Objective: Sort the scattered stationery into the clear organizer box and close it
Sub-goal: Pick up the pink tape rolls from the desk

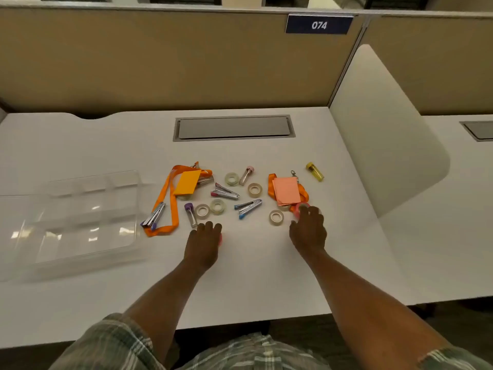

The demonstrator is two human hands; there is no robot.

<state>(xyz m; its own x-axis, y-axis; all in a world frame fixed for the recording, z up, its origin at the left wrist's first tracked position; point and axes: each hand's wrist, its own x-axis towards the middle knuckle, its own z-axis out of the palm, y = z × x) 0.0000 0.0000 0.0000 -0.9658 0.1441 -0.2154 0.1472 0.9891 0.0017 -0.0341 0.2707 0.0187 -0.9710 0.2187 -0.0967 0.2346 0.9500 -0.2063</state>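
Note:
The clear organizer box (pixel 88 209) lies open at the left of the white desk. Stationery is scattered in the middle: several clear tape rolls (pixel 231 179), three small staplers (pixel 224 192), two orange lanyards (pixel 170 204), an orange note pad (pixel 186 181), a pink note pad (pixel 286 190), and capped tubes in purple (pixel 190 213), pink (pixel 246 175) and yellow (pixel 314 171). My left hand (pixel 204 243) rests palm down over a small pink item (pixel 220 239), mostly hidden. My right hand (pixel 308 228) has its fingertips on a pink tape roll (pixel 301 208) by the pink pad.
A grey cable hatch (pixel 233 128) is set into the desk behind the stationery. A tan partition (pixel 160 62) closes the back and a white divider panel (pixel 386 134) stands at the right. The desk's front edge is near my lap.

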